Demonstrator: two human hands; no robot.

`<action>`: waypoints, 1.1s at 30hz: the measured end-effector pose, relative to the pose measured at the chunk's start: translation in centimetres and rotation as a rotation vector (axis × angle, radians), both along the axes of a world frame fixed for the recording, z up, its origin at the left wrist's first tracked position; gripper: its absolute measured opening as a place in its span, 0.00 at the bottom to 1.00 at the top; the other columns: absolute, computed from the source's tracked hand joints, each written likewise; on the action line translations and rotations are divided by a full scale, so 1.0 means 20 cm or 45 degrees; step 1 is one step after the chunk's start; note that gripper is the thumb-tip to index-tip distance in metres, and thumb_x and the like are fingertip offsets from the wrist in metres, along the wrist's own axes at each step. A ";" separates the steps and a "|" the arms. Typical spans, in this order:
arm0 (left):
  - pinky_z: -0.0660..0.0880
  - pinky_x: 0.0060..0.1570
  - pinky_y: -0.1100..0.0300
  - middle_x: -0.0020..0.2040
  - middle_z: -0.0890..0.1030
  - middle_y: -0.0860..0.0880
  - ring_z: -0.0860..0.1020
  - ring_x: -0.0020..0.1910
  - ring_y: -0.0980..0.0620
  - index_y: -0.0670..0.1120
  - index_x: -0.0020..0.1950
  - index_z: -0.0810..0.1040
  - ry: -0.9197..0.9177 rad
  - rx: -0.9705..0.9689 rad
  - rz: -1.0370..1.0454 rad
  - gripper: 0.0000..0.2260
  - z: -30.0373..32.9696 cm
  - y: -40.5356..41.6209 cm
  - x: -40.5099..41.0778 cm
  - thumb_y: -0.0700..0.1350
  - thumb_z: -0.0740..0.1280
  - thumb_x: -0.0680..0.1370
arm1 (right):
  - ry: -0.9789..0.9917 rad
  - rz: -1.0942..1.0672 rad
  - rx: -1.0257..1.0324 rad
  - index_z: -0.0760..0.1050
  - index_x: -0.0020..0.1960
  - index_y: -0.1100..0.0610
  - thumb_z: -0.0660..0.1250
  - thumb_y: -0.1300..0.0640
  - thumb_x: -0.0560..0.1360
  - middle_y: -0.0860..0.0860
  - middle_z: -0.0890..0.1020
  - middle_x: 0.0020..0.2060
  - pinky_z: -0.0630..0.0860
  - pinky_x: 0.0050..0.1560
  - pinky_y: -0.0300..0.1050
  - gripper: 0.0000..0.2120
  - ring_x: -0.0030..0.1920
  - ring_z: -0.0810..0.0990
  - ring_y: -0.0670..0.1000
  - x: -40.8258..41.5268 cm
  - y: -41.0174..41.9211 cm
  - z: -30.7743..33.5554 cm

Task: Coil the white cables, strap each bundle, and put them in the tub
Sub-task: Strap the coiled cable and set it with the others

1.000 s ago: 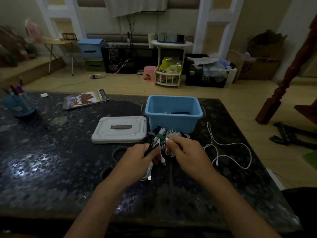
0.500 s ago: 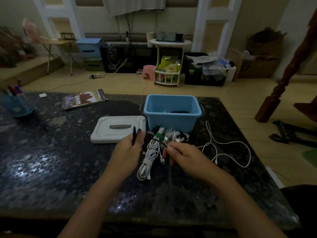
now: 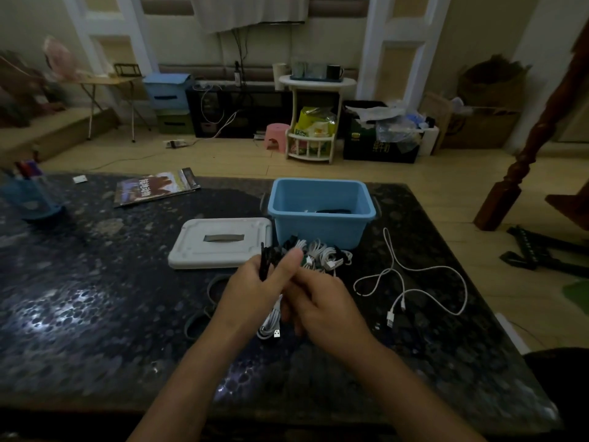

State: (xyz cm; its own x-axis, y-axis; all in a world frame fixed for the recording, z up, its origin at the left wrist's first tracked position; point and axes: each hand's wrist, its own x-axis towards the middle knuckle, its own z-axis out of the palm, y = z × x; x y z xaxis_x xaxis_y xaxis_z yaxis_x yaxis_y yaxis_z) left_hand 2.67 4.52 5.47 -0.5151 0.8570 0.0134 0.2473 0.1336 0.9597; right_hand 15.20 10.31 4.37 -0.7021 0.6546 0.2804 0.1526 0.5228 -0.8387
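My left hand (image 3: 251,290) and my right hand (image 3: 322,306) meet over a coiled white cable bundle (image 3: 271,323), whose loops and USB plug hang out below the fingers. The left hand grips the bundle together with a black strap (image 3: 264,260) that sticks up past its thumb. My right hand's fingers curl around the bundle from the right. Behind the hands lies a pile of coiled white cables (image 3: 325,255) against the blue tub (image 3: 320,231). A loose white cable (image 3: 411,282) sprawls on the table to the right.
The tub's white lid (image 3: 220,242) lies flat left of the tub. A magazine (image 3: 156,189) and a blue pen cup (image 3: 30,196) sit far left on the dark stone table (image 3: 95,298). Grey loops (image 3: 197,323) lie left of my wrists.
My hands have closed together over the white bundle, which lay exposed between them half a second ago. The left hand has moved right with the black strap.
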 end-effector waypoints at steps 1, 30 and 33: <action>0.69 0.36 0.58 0.30 0.77 0.57 0.75 0.30 0.58 0.46 0.40 0.77 0.049 -0.023 0.026 0.25 -0.01 0.00 0.00 0.70 0.66 0.71 | 0.009 -0.001 -0.002 0.78 0.45 0.50 0.60 0.55 0.84 0.47 0.81 0.31 0.75 0.35 0.41 0.11 0.29 0.79 0.44 -0.01 0.00 0.00; 0.52 0.26 0.61 0.26 0.60 0.50 0.57 0.23 0.54 0.38 0.48 0.79 -0.258 -0.061 -0.445 0.26 0.09 -0.06 -0.04 0.60 0.56 0.79 | -0.610 -0.278 0.034 0.73 0.33 0.51 0.61 0.49 0.82 0.47 0.80 0.33 0.73 0.44 0.47 0.19 0.40 0.79 0.51 0.08 0.31 -0.11; 0.66 0.28 0.59 0.26 0.74 0.54 0.71 0.26 0.59 0.46 0.49 0.82 0.367 -0.113 -0.340 0.29 0.05 -0.03 -0.03 0.66 0.52 0.75 | -0.451 -0.277 -0.140 0.73 0.31 0.53 0.60 0.47 0.83 0.41 0.76 0.24 0.68 0.38 0.44 0.23 0.29 0.72 0.40 0.06 0.29 -0.07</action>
